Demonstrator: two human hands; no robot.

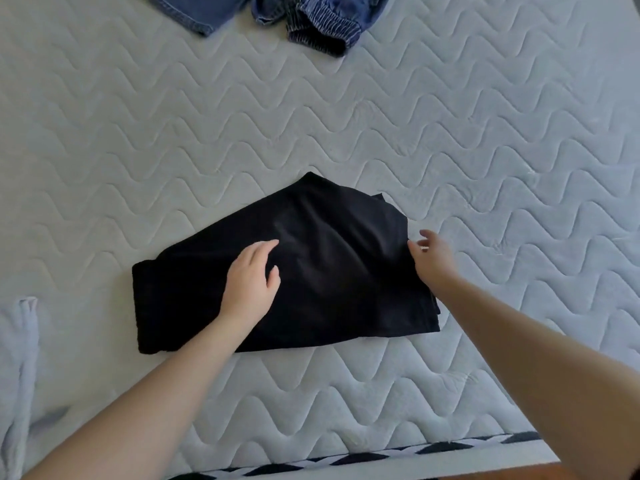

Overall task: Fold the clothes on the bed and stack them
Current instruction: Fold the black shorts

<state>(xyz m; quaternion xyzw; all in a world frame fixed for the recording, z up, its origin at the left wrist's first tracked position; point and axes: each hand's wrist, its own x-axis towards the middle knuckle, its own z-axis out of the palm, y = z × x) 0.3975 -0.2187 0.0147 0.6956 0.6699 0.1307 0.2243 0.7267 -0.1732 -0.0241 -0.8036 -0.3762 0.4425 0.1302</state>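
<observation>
Viewing from head camera, I log:
Black garment (311, 271): folded, flat on the bed (485, 133), centre.
Left hand (251, 282): resting on it, fingers relaxed, gripping nothing.
Right hand (433, 258): at its right edge, fingers loosely spread.
Denim clothes (277, 15): far edge.
Pale cloth (20, 358): left.

A folded black garment (311, 271) lies on the quilted bed (485, 133). The left hand (251, 282) rests flat on it, fingers relaxed. The right hand (433, 258) touches its right edge, fingers loosely spread. Denim clothes (277, 15) lie at the far edge, a pale blue garment (20, 358) at the left.
</observation>
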